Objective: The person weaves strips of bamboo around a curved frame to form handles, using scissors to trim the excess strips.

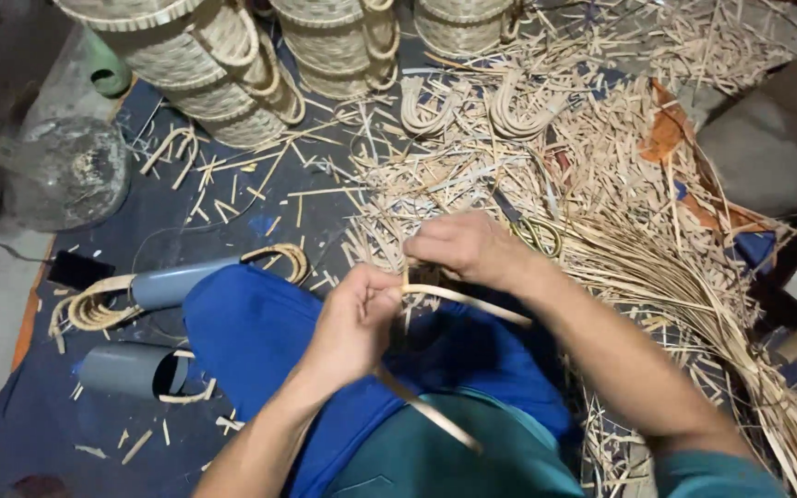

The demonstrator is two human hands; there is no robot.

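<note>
My left hand pinches a pale flat rattan strip just above my blue-clad knee. The strip runs right from my fingers, and a second strip end hangs down toward my lap. My right hand is closed over the same spot from above, gripping a small dark piece at the strip's bend; what that piece is I cannot tell. Both hands touch each other over the knee.
Woven baskets stand at the back. Curved rattan handles lie among heaped offcuts. A long bundle of strips fans out at right. Two grey pipe pieces and a rattan coil lie at left beside a clear glass jar.
</note>
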